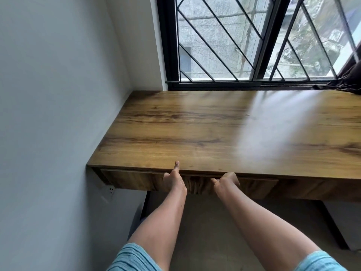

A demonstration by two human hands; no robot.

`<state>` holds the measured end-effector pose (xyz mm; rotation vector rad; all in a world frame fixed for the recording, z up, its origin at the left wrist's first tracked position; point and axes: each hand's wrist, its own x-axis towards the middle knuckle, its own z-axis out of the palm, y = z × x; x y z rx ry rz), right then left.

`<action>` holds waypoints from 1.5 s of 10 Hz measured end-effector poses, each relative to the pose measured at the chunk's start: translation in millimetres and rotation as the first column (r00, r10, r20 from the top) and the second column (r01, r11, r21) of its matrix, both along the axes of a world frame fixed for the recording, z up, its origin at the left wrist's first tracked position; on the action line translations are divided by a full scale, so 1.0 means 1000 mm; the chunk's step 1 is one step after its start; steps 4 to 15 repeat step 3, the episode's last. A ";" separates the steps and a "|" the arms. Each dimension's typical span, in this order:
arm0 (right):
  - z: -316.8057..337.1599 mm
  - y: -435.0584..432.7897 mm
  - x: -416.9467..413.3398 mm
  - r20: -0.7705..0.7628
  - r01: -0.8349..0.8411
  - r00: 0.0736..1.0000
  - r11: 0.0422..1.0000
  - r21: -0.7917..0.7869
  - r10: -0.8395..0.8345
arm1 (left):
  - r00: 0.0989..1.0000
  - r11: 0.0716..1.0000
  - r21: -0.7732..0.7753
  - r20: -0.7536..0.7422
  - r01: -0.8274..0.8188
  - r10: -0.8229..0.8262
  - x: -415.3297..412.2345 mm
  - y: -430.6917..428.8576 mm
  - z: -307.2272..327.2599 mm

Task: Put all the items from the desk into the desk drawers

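Gripping the drawer (132, 179) front under the table (195, 124) edge
Fingers of left hand (173, 182) and right hand (226, 181) curl over its top edge; fingertips hidden in the gap, left thumb on the table.

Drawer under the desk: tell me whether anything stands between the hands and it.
Nothing visible does. The left hand is against the drawer front, thumb on the edge of the desk; the right hand curls its fingers at the top edge of that front, beside the left.
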<state>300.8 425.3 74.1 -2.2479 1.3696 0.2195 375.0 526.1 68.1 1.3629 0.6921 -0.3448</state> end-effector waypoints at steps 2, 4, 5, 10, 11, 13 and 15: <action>0.009 -0.014 0.001 0.226 0.291 0.850 0.782 0.551 -0.475 | 0.996 0.993 0.084 0.046 0.078 -0.083 -0.005 -0.001 0.003; 0.009 -0.026 0.007 0.182 0.178 0.702 0.417 0.891 -0.689 | 0.990 0.983 0.122 0.012 0.136 -0.138 -0.009 0.001 0.017; 0.009 -0.026 0.007 0.182 0.178 0.702 0.417 0.891 -0.689 | 0.990 0.983 0.122 0.012 0.136 -0.138 -0.009 0.001 0.017; 0.009 -0.026 0.007 0.182 0.178 0.702 0.417 0.891 -0.689 | 0.990 0.983 0.122 0.012 0.136 -0.138 -0.009 0.001 0.017; 0.009 -0.026 0.007 0.182 0.178 0.702 0.417 0.891 -0.689 | 0.990 0.983 0.122 0.012 0.136 -0.138 -0.009 0.001 0.017; 0.009 -0.026 0.007 0.182 0.178 0.702 0.417 0.891 -0.689 | 0.990 0.983 0.122 0.012 0.136 -0.138 -0.009 0.001 0.017; 0.009 -0.026 0.007 0.182 0.178 0.702 0.417 0.891 -0.689 | 0.990 0.983 0.122 0.012 0.136 -0.138 -0.009 0.001 0.017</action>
